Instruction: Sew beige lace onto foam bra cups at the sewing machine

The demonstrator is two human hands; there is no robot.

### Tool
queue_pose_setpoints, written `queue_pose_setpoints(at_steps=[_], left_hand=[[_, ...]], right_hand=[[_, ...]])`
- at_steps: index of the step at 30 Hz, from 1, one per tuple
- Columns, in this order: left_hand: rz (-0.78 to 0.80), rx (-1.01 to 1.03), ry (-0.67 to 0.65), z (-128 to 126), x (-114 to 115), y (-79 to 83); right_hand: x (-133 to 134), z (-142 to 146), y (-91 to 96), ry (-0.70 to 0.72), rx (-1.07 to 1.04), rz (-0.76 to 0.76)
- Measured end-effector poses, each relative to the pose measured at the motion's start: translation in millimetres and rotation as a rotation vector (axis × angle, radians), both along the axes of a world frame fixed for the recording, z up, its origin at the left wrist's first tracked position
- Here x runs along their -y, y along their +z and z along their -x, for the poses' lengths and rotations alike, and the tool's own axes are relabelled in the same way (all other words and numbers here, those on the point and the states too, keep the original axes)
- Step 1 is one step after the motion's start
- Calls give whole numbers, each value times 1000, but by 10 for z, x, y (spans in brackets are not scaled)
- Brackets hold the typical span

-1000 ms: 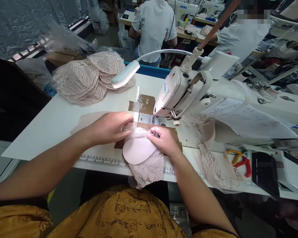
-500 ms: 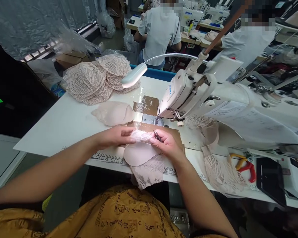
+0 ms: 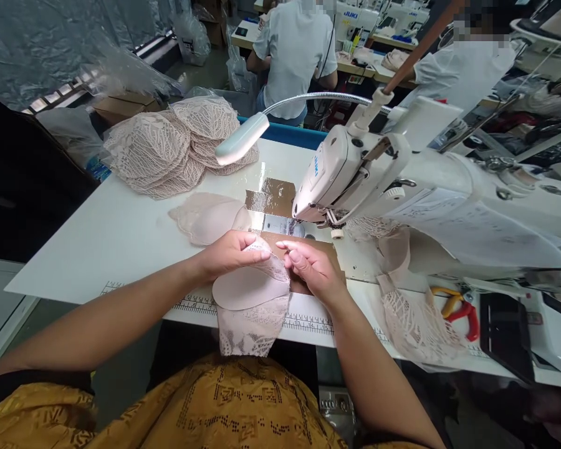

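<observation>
My left hand point(image 3: 236, 254) is closed, thumb on top, pinching the lace upper edge of a pale pink bra cup point(image 3: 247, 290). The smooth cup faces up, and its lace part hangs over the table's front edge. Close to the cup's right corner is my right hand point(image 3: 311, 265), fingers curled and thumb pressed to the forefinger. The small dark thread snips seen in it earlier are almost wholly hidden by the fingers now. Another padded lace cup point(image 3: 212, 218) lies just beyond my left hand, left of the needle plate point(image 3: 277, 224).
A white sewing machine point(image 3: 350, 168) stands at right behind my hands, under a bendable lamp point(image 3: 243, 140). Stacked lace cups point(image 3: 149, 149) lie at back left. Lace pieces point(image 3: 411, 318), red-and-yellow-handled cutters point(image 3: 465, 315) and a black phone-like device point(image 3: 505, 333) are at right. Two people sit beyond.
My hands have moved apart a little, and the cup has shifted left and turned. The snips' blades, visible in my right hand before, no longer show clearly. The view has shifted slightly.
</observation>
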State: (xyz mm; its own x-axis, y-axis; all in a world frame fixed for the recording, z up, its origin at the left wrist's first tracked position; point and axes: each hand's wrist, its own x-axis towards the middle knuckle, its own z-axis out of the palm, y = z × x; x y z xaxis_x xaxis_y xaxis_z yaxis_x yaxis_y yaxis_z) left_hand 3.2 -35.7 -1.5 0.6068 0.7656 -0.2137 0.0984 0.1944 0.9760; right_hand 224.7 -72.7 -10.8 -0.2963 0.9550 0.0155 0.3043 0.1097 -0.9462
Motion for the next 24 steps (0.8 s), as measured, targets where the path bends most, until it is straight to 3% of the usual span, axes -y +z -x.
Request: queue_pose_setpoints(at_steps=[4,9,13,21,24], left_hand=[[-54,-12,-21,-13,4,-48],[9,-54,0,-39,8,-64],[6,-70,18,-48,20,-58],[-107,-89,-38,-42,-13,-76],[-194,-156,-107,26,-10,0]], right_hand=[[0,38,30,38,40,-73],[39,103,58,42,37,-23],[40,134,46,35,34,-93],[5,156,-21,-77,-3,-95],[12,115,-63,-164,-68,-76]])
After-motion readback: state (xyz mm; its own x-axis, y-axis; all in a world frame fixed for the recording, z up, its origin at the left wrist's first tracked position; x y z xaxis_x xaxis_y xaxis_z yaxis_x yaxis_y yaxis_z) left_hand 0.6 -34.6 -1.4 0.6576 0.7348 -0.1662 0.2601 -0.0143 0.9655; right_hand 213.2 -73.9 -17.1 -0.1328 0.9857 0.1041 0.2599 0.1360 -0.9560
